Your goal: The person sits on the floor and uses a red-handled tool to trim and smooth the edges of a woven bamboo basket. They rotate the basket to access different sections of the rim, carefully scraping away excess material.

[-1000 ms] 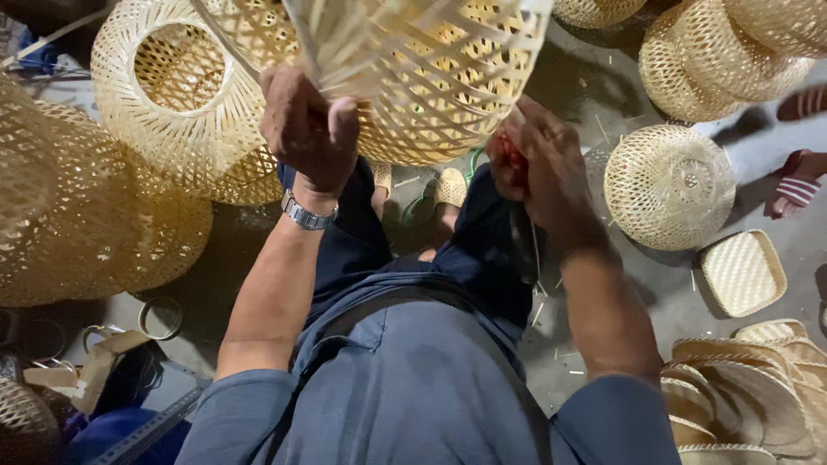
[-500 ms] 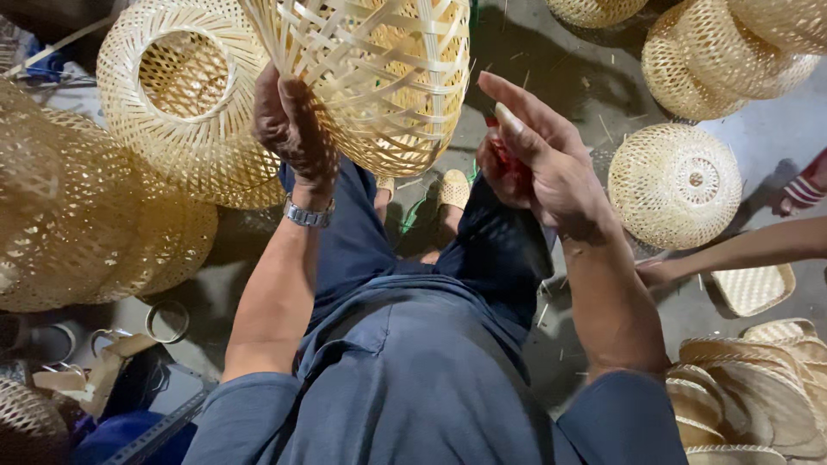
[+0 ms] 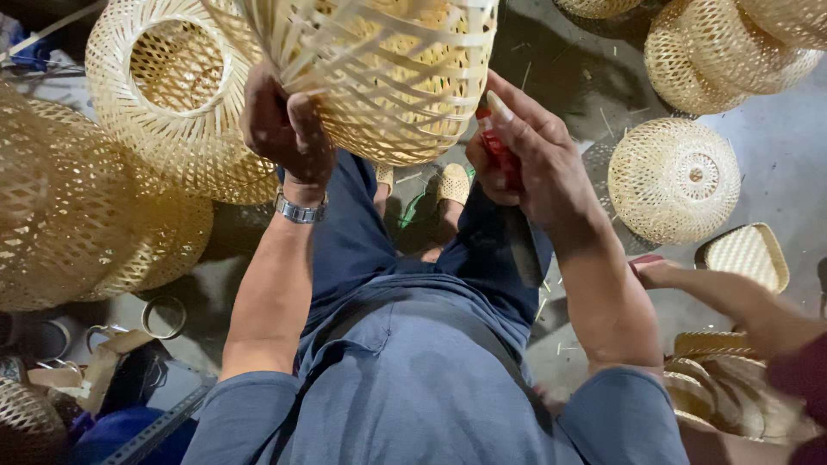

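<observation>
While I sit over the floor, these hold:

Basket: the woven bamboo basket [image 3: 379, 69] is up in front of me, over my knees, its top cut off by the picture's upper edge.
Left grip: my left hand [image 3: 284, 129] is closed on the basket's lower left rim.
Right grip: my right hand [image 3: 525, 151] touches the basket's right side, fingers partly stretched, thumb and palm pinched on a small red tool [image 3: 498, 148].
Edges: big open-weave baskets [image 3: 172, 95] crowd my left; a round domed basket [image 3: 674, 179] sits on the floor [image 3: 775, 164] to my right.
Open room: bare grey floor shows only between my feet and to the far right.
Neighbour: another person's hand [image 3: 659, 271] reaches in near a small square woven tray [image 3: 745, 254].
</observation>
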